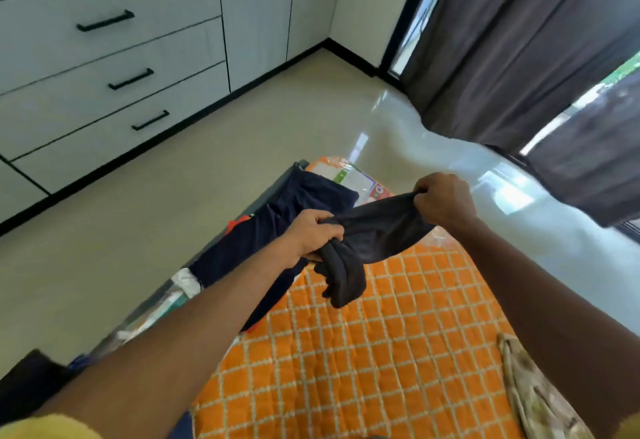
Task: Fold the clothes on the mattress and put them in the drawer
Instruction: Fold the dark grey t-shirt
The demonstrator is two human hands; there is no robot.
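while both arms reach forward over the mattress [363, 352], the two hands hold one dark grey garment [367, 241] up in the air above its orange, white-checked cover; the left hand [317, 234] has its fingers curled tight round a bunched, twisted end of the cloth, and a loose tail of it hangs down below that fist toward the cover; the right hand [443, 201] pinches the other end in a closed fist at about two o'clock from the left, so the cloth sags in a shallow band between them; a navy garment [277, 227] lies stretched along the mattress edge at nine o'clock from the hands, partly hidden under the left forearm, with a bit of red-orange fabric [239, 223] showing at its far side; a pale patterned cloth [533, 393] lies at the five o'clock corner of the mattress, under the right forearm; clear plastic wrapping with a printed label [349, 178] covers the mattress end at twelve o'clock; pale grey drawers [104, 57] with black bar handles stand closed at ten o'clock across the glossy floor [242, 147]; dark curtains [519, 40] hang at two o'clock.
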